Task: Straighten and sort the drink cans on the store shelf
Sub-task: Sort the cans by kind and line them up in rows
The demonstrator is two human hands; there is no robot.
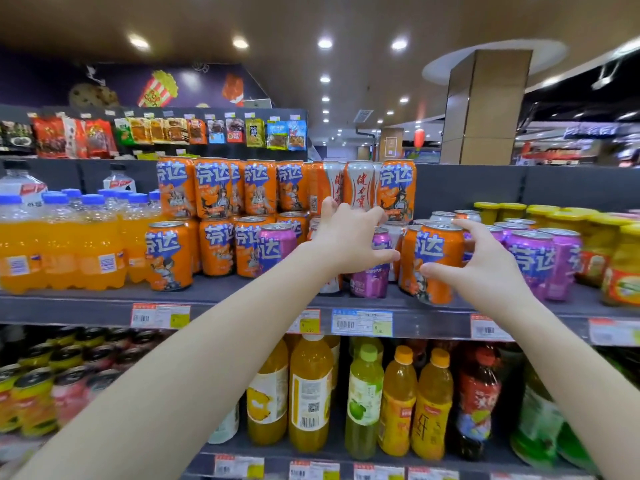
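— Why's that shelf (242,299) such a jumble?
— Flavours are mixed: purple cans (533,261) sit among the orange cans (214,192) marked 芬达, white 健力宝 tins (360,183) between.
— And the hands?
— Left hand (349,237) reaches in, fingers spread around a can I can't make out; right hand (485,261), fingers spread, nears a tilted orange can (438,258).
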